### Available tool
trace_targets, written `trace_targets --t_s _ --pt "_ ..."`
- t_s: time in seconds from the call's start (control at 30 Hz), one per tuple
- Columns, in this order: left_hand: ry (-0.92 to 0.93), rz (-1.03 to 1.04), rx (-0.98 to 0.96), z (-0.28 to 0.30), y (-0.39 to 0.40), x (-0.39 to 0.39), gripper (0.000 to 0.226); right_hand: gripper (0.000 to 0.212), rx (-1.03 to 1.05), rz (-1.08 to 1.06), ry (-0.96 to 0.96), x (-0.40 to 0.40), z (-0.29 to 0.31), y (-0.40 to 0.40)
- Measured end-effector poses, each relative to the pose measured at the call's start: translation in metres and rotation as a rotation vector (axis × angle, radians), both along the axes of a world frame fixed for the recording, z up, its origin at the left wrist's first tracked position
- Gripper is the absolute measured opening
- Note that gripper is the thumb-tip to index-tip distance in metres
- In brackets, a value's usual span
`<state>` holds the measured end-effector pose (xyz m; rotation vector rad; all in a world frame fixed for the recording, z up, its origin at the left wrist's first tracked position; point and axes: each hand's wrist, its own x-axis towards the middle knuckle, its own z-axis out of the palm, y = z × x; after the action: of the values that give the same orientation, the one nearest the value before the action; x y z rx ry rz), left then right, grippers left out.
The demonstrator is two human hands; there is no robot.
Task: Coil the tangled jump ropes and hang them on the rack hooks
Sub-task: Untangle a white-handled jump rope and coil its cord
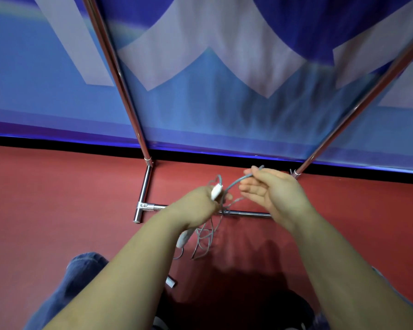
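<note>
A thin grey jump rope [206, 239] hangs in tangled loops between my hands, above the red floor. My left hand [197, 206] grips one white handle [217, 191] together with several strands of the rope. A second white handle [183, 238] dangles below my left wrist. My right hand [272, 189] pinches a strand of the rope at its fingertips, and the cord arcs from there across to my left hand. The metal rack [144, 189] stands just beyond my hands, its two poles rising out of the frame. No hooks are in view.
The rack's base bar [246, 213] lies on the red floor [57, 198] under my hands. A blue and white banner wall [200, 79] stands behind the rack. My knee in blue jeans [81, 270] is at lower left. A small metal tube end [171, 282] lies near it.
</note>
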<state>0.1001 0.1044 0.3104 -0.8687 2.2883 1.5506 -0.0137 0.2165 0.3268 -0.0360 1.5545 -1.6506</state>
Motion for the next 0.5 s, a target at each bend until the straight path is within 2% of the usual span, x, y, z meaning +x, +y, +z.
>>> trace_targets --t_s 0.1,0.2,0.27,0.33,0.4,0.5 --pt "0.019 0.064 0.042 -0.002 0.002 -0.001 0.016 0.018 -0.083 -0.078 -0.095 -0.002 0.002 0.001" --pt "0.112 0.284 0.254 -0.002 0.000 -0.003 0.023 0.018 -0.075 -0.054 -0.047 -0.004 0.001 0.001" --pt "0.155 0.413 0.367 0.002 -0.002 -0.005 0.021 0.016 0.064 0.099 0.120 -0.001 -0.004 0.001" --pt "0.190 0.512 0.463 0.005 -0.004 -0.006 0.022 0.024 0.238 0.330 0.352 0.005 -0.012 0.002" --pt "0.214 0.573 0.532 0.006 -0.007 -0.007 0.025 0.025 0.332 0.514 0.508 0.010 -0.019 0.004" --pt "0.249 0.662 0.643 0.009 -0.008 -0.008 0.023 0.008 0.474 0.640 0.763 0.010 -0.025 0.007"
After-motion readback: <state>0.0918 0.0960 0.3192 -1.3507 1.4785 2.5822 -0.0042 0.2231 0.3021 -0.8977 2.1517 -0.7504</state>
